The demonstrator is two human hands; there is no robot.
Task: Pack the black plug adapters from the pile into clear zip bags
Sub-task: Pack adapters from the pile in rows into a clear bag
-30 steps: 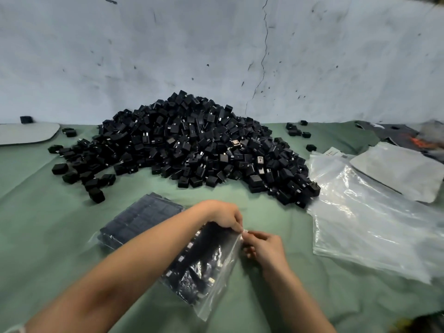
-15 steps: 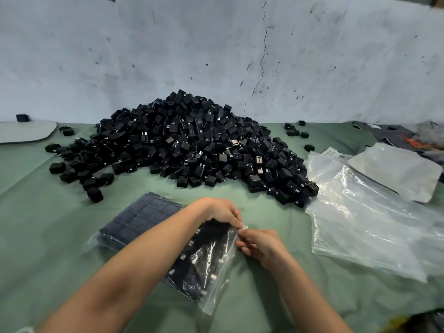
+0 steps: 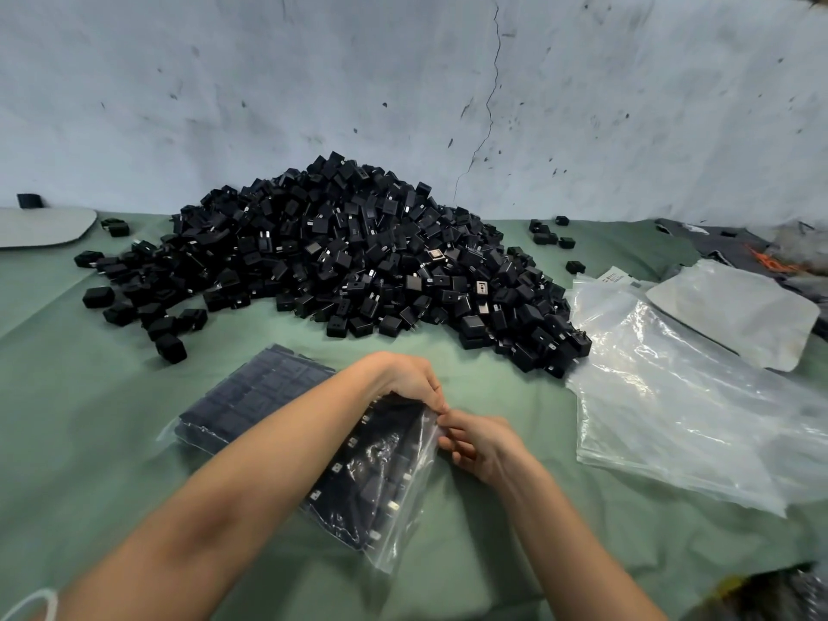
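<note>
A big pile of black plug adapters [image 3: 340,257] lies at the back of the green cloth. In front of it a clear zip bag [image 3: 372,481] filled with adapters rests under my forearm. My left hand [image 3: 405,378] pinches the bag's top corner at its open edge. My right hand [image 3: 481,443] pinches the same edge just right of it, fingertips touching the left hand's. A second filled bag [image 3: 255,396] lies flat to the left, partly under my left arm.
A stack of empty clear bags [image 3: 685,396] lies at the right, with a whitish pouch [image 3: 735,311] beyond it. Loose adapters [image 3: 134,302] are scattered left of the pile and a few [image 3: 549,235] sit behind it on the right. A wall rises behind.
My right hand has slid up along the bag's edge toward the left hand. The bag's free edge has folded in slightly.
</note>
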